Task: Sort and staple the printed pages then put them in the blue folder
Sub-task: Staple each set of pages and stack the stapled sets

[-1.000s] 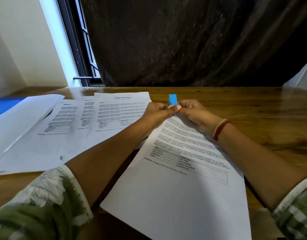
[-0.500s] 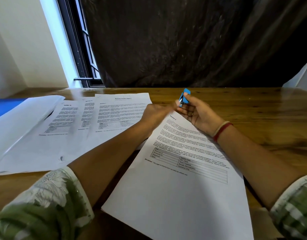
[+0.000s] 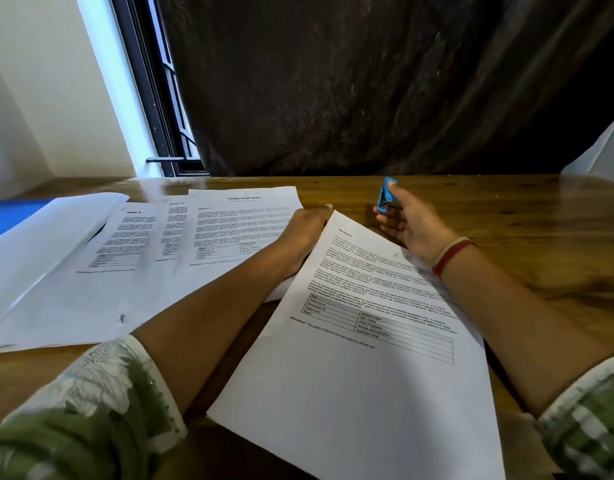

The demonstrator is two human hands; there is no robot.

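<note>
Stapler (image 3: 385,197) is off the Section 4 stack (image 3: 367,358) corner now, lifted clear, pinched betw. thumb & forefinger of right hand (image 3: 413,226). Left hand (image 3: 305,230) stays at that corner, fingers together; gripping or not, can't tell. Prob. stapled; blue folder (image 3: 11,216), far left, comes next.

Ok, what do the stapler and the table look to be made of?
The stapler looks like blue plastic, evenly coloured, with a darker, likely metal mouth. The table looks like glossy finished wood: grain and glare show.
</note>
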